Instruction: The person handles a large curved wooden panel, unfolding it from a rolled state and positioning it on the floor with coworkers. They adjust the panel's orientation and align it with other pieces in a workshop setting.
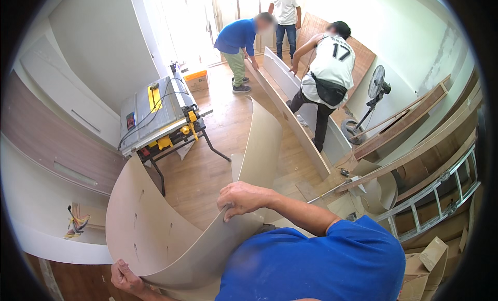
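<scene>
A large, thin beige sheet (181, 249), perhaps bendable plywood, curves around in front of me in a wide U. Its inner face carries several short dark marks. My left hand (127, 277) is closed on the sheet's edge at the lower left. Over the top edge nearer my body, my right hand (243, 200) is hooked with fingers curled, gripping it. From there the sheet sweeps away to a tall far end standing near the middle of the floor. Its lower edge is partly hidden behind its own curve and my blue sleeve.
A table saw (161, 112) on folding legs stands left, close to the sheet. Two people bend over long boards (290, 104) ahead; a third person (285, 16) stands behind. A fan (377, 86), a ladder (436, 197) and cardboard (425, 264) line the right. Wires (78, 220) protrude at left.
</scene>
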### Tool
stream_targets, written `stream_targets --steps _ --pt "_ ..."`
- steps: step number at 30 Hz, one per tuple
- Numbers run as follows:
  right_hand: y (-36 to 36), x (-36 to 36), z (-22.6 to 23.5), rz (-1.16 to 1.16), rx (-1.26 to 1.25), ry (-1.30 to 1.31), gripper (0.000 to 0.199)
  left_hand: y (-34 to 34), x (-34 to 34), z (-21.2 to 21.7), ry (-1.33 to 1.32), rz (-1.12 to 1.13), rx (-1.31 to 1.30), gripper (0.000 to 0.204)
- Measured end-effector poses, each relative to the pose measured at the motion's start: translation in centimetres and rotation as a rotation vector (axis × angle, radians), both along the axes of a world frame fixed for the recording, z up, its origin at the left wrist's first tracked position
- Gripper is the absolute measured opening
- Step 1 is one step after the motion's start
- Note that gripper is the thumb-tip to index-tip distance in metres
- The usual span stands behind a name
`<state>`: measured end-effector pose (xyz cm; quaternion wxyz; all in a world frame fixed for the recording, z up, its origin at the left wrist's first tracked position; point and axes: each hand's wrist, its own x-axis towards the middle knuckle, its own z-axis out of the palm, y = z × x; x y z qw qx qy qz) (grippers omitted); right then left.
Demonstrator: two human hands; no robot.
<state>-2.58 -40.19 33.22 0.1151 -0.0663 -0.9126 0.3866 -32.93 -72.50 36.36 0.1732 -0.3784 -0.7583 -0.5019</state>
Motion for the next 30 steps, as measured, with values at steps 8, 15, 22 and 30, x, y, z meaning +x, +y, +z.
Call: stream_targets --steps 8,15,22,30 --pt "0.0 0.1 0.4 0.006 0.002 -0.019 0.035 0.0 0.1 -0.2 -0.002 0.024 0.019 0.036" --pt "-0.1 0.0 0.4 0.003 -0.009 -0.012 0.035 0.3 0.2 0.2 0.024 0.010 0.022 0.037" --pt "0.0 0.3 0.3 0.000 -0.014 -0.019 0.034 0.4 0.4 0.3 0.045 0.007 0.022 0.038" --pt "0.4 0.2 -0.6 -0.011 0.045 0.053 0.034 0.5 0.6 0.3 0.026 0.057 -0.014 0.040"
